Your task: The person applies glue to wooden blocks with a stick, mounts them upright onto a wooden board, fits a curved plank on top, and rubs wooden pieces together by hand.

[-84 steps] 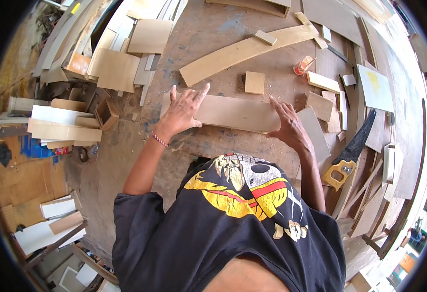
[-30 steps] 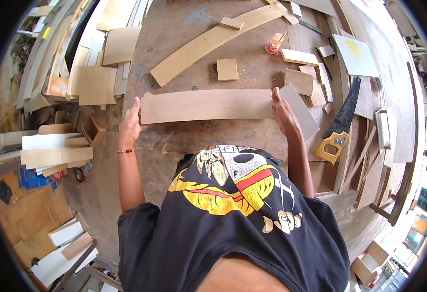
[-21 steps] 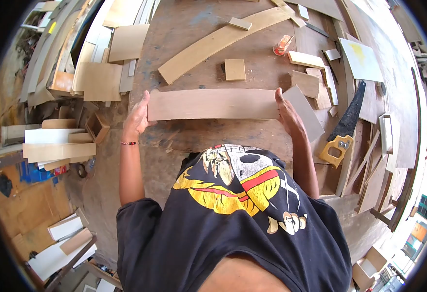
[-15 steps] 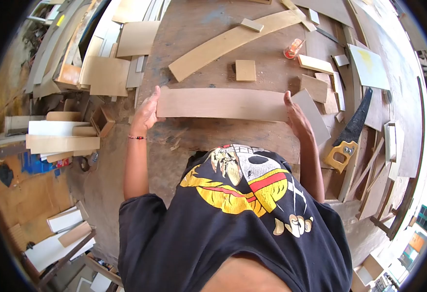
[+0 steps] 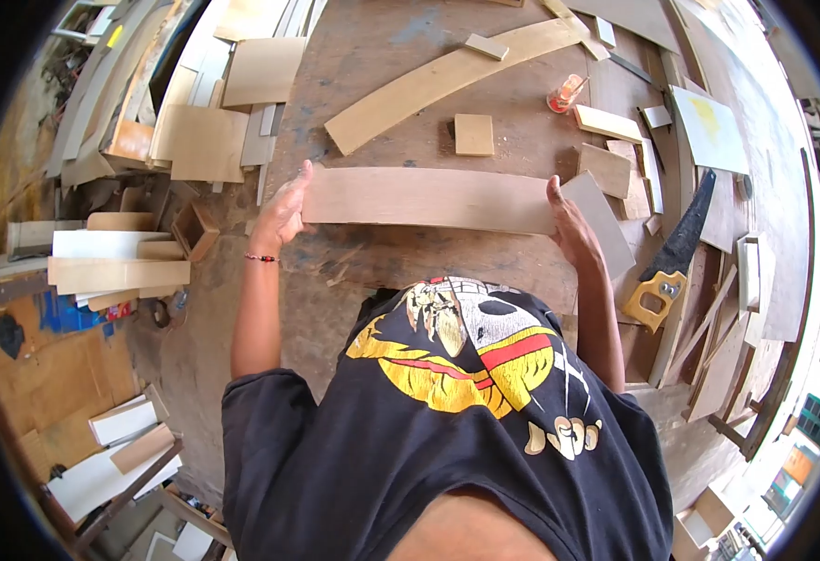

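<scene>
Moved outward since earlier, left hand (image 5: 282, 213) and right hand (image 5: 573, 229) clasp the board (image 5: 428, 198) by its ends, finger spread unclear

The long light-brown wooden board (image 5: 433, 198) is between the left hand (image 5: 284, 211) and the right hand (image 5: 573, 227), before the square tan wooden block (image 5: 474, 136). Behind that block, a curved tan wooden plank (image 5: 410, 101) bears a rectangular beige wooden piece (image 5: 486, 47); a black-bladed, yellow-handled saw (image 5: 679, 245) lies right of the right hand.
</scene>
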`<state>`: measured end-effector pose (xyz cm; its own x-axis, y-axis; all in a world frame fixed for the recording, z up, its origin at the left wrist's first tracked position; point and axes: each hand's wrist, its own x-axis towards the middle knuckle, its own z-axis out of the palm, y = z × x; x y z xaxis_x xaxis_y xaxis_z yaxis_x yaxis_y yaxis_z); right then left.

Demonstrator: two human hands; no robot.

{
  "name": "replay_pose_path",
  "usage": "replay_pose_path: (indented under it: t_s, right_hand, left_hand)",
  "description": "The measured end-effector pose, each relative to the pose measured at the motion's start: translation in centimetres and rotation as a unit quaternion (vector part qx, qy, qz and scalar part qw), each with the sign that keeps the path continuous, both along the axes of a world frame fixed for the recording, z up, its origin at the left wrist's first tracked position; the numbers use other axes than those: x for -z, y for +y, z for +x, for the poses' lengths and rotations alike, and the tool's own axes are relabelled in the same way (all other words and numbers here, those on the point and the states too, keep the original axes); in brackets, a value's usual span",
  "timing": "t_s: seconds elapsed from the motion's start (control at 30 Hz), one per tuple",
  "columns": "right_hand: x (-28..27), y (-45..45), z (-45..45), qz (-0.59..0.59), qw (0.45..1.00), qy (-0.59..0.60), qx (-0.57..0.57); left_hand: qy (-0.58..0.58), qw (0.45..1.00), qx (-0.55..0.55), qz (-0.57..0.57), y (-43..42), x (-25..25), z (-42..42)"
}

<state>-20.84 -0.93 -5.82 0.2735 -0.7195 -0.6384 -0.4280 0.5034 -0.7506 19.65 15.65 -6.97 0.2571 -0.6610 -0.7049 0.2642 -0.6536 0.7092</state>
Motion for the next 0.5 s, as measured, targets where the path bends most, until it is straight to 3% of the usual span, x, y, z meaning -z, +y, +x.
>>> replay_pose_path:
  t_s: [0.17,0.33,0.5]
  right_hand:
    - [1.5,-0.8,-0.7,0.042,0.995,-0.074,-0.041]
    - [2.1,-0.8,-0.7,0.029,0.997,-0.065,-0.03]
    - [0.4,-0.4,0.0,0.025,0.999,-0.043,-0.021]
  left_hand:
    - [-0.042,0.998,-0.034,0.031,-0.1,-0.5,-0.6]
    - [0.01,1.0,0.021,0.009,0.0,-0.4,0.0]
    - [-0.013,1.0,0.006,0.019,0.1,-0.9,-0.5]
